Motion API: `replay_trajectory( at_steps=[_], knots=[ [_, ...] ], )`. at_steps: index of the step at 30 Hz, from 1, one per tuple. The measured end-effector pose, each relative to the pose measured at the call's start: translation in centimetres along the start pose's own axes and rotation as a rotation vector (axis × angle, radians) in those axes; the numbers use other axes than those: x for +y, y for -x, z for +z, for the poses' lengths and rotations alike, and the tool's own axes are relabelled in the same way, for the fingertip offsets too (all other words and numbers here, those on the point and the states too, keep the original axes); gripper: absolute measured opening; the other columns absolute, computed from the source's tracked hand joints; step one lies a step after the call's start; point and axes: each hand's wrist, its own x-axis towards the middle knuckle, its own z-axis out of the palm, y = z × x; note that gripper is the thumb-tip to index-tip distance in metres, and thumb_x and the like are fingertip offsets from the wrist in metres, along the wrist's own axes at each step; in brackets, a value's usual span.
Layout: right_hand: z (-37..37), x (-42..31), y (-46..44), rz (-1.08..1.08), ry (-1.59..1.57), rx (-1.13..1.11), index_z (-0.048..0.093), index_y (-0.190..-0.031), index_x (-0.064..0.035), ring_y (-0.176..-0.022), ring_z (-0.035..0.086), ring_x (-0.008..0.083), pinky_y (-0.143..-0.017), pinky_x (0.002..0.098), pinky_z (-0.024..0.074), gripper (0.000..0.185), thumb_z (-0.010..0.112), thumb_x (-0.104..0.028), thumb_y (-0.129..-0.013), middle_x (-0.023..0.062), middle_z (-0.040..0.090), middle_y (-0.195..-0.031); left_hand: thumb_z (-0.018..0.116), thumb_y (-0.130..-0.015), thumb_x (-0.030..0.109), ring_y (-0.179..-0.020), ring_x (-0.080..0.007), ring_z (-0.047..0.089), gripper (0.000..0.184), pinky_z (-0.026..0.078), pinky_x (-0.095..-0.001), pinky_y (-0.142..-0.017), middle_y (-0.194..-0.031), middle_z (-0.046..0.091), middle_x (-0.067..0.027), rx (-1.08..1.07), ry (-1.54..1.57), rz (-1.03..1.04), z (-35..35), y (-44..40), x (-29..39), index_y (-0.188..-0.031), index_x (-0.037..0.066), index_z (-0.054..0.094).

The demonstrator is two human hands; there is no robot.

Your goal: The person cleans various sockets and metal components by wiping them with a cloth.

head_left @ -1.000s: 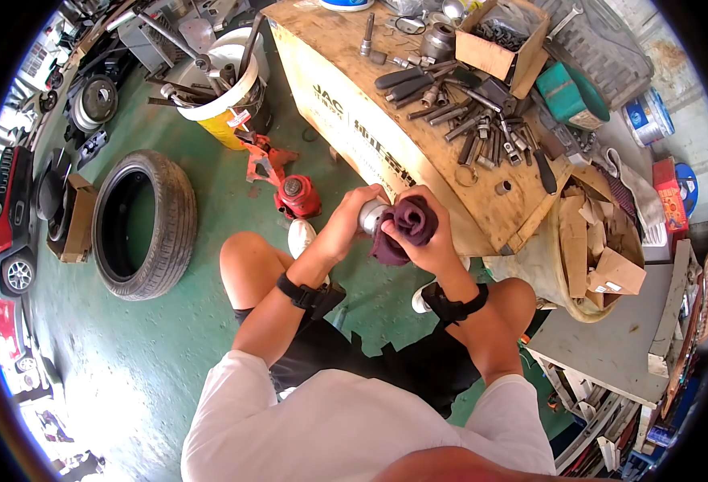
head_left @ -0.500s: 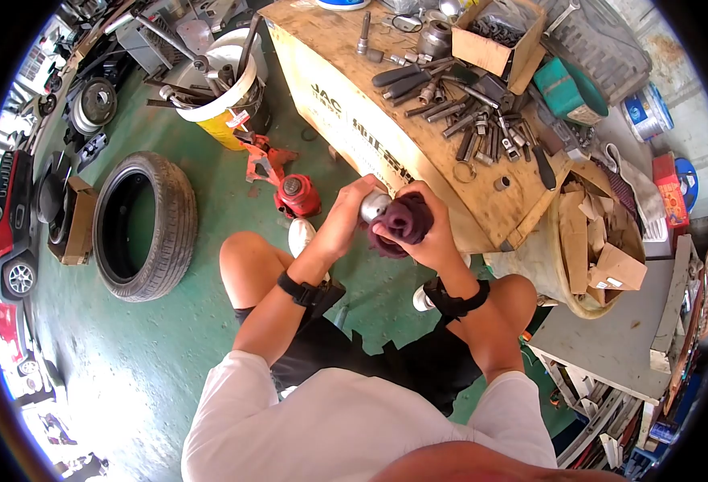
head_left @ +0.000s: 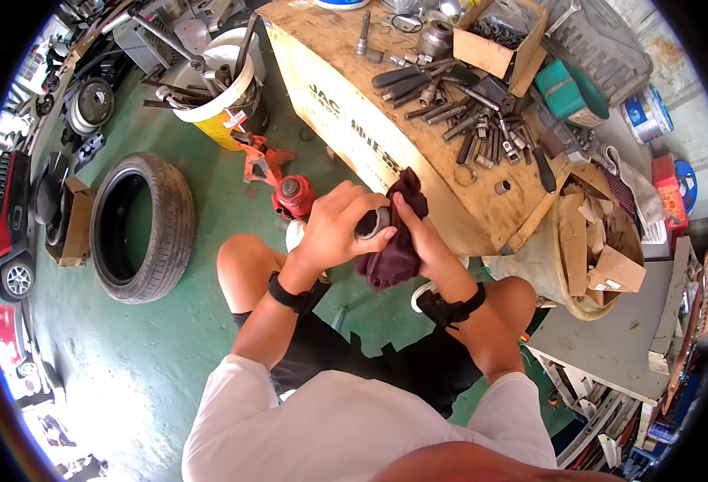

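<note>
My left hand (head_left: 334,229) is wrapped round a short metal socket (head_left: 369,224), its hollow, dark-rimmed end facing up toward me. My right hand (head_left: 429,246) holds a dark maroon cloth (head_left: 392,263), bunched against the socket's right side. One end of the cloth sticks up past my right thumb, and the rest hangs below the fingers. Both hands are close together above my knees, just in front of the wooden workbench (head_left: 458,213). Part of the socket is hidden by my fingers and the cloth.
Several sockets and extension bars (head_left: 482,120) lie on the bench beside a cardboard box (head_left: 498,40) of small parts. A red bottle jack (head_left: 293,195), a tyre (head_left: 173,229) and a bucket of tools (head_left: 217,108) stand on the green floor. Right of the bench is a bin of cardboard scraps (head_left: 599,233).
My left hand has turned the socket so its hollow end shows. The cloth has moved from over its end to its right side, opened out longer in my right hand.
</note>
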Motion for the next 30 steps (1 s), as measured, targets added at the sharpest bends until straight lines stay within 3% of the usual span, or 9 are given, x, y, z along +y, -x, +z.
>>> replay_trajectory(
  at_steps=[2, 5, 8, 12, 18, 21, 24, 27, 30],
  knots=[
    [-0.2, 0.2, -0.2, 0.238, -0.284, -0.020, 0.060, -0.114, -0.0118, -0.091, 0.063, 0.0125, -0.084, 0.0279, 0.0507, 0.031, 0.061, -0.037, -0.095, -0.0002, 0.065, -0.099, 0.079, -0.075, 0.030, -0.077, -0.0289, 0.057, 0.039, 0.046, -0.0366, -0.068, -0.084, 0.061, -0.0116, 0.022, -0.070, 0.048, 0.2, 0.0, -0.3, -0.099, 0.004, 0.062],
    [1.3, 0.1, 1.2, 0.076, -0.246, -0.042, 0.059, -0.117, -0.0107, -0.093, 0.063, 0.0130, -0.084, 0.0287, 0.0512, 0.034, 0.061, -0.037, -0.095, 0.0018, 0.065, -0.102, 0.084, -0.071, 0.033, -0.083, -0.0293, 0.058, 0.053, 0.047, -0.0373, -0.073, -0.091, 0.061, -0.0129, 0.044, -0.042, 0.108, 0.6, -0.1, -0.6, -0.108, 0.004, 0.059],
    [0.6, 0.3, 0.6, 0.064, -0.342, -0.056, 0.057, -0.121, -0.0094, -0.095, 0.063, 0.0141, -0.086, 0.0294, 0.0510, 0.037, 0.061, -0.036, -0.096, 0.0044, 0.065, -0.108, 0.087, -0.072, 0.020, -0.105, -0.0236, 0.059, 0.080, 0.047, -0.0358, -0.091, -0.117, 0.059, -0.0133, 0.129, 0.252, -0.134, 1.7, 1.2, -0.8, -0.134, 0.004, 0.039],
    [-1.1, 0.2, 0.1, -0.012, -0.312, -0.017, 0.055, -0.121, -0.0069, -0.099, 0.060, 0.0141, -0.088, 0.0289, 0.0488, 0.037, 0.064, -0.031, -0.094, 0.0047, 0.062, -0.112, 0.087, -0.071, 0.018, -0.114, -0.0204, 0.056, 0.084, 0.045, -0.0344, -0.097, -0.120, 0.059, -0.0119, 0.127, 0.704, -0.400, 1.7, 0.0, 0.4, -0.139, 0.003, 0.039],
    [-0.9, 0.3, 0.6, -0.244, -0.094, 0.016, 0.053, -0.121, -0.0046, -0.101, 0.056, 0.0110, -0.090, 0.0265, 0.0448, 0.037, 0.066, -0.024, -0.093, 0.0016, 0.058, -0.111, 0.088, -0.071, 0.019, -0.115, -0.0182, 0.056, 0.076, 0.043, -0.0340, -0.100, -0.121, 0.059, -0.0095, 0.059, 0.999, -0.413, 1.8, -0.9, 0.8, -0.133, 0.000, 0.048],
    [-0.9, 0.5, 0.9, -0.452, 0.078, 0.049, 0.051, -0.119, -0.0050, -0.098, 0.054, 0.0101, -0.087, 0.0264, 0.0446, 0.039, 0.072, -0.019, -0.089, 0.0022, 0.057, -0.105, 0.088, -0.071, 0.021, -0.114, -0.0185, 0.056, 0.078, 0.044, -0.0344, -0.100, -0.120, 0.059, -0.0086, 0.073, 1.043, -0.447, 2.1, -0.6, 0.4, -0.134, 0.000, 0.048],
    [-0.1, -0.6, 1.4, -1.066, 0.791, 0.188, 0.046, -0.116, -0.0050, -0.085, 0.055, 0.0136, -0.075, 0.0283, 0.0470, 0.061, 0.086, -0.008, -0.071, 0.0058, 0.053, -0.094, 0.087, -0.072, 0.030, -0.112, -0.0182, 0.057, 0.079, 0.045, -0.0343, -0.099, -0.119, 0.060, -0.0079, 0.061, 1.161, -0.512, 2.7, -0.2, 0.0, -0.134, 0.000, 0.048],
    [-0.4, -0.3, 0.9, -1.244, 0.811, 0.068, 0.043, -0.118, -0.0037, -0.089, 0.053, 0.0185, -0.080, 0.0307, 0.0446, 0.058, 0.081, -0.009, -0.075, 0.0124, 0.051, -0.107, 0.085, -0.072, 0.042, -0.109, -0.0178, 0.058, 0.083, 0.046, -0.0342, -0.096, -0.118, 0.060, -0.0073, 0.049, 1.311, -0.538, 2.5, -0.3, 0.5, -0.133, 0.000, 0.048],
    [-0.9, -0.9, 0.2, -1.468, 1.029, 0.060, 0.048, -0.116, -0.0073, -0.078, 0.061, 0.0266, -0.066, 0.0354, 0.0504, 0.062, 0.086, -0.013, -0.068, 0.0121, 0.059, -0.094, 0.080, -0.074, 0.051, -0.106, -0.0167, 0.060, 0.081, 0.048, -0.0316, -0.092, -0.116, 0.061, -0.0077, -0.068, 1.247, -0.567, 1.6, -0.4, 0.3, -0.128, -0.002, 0.053]
  ],
)
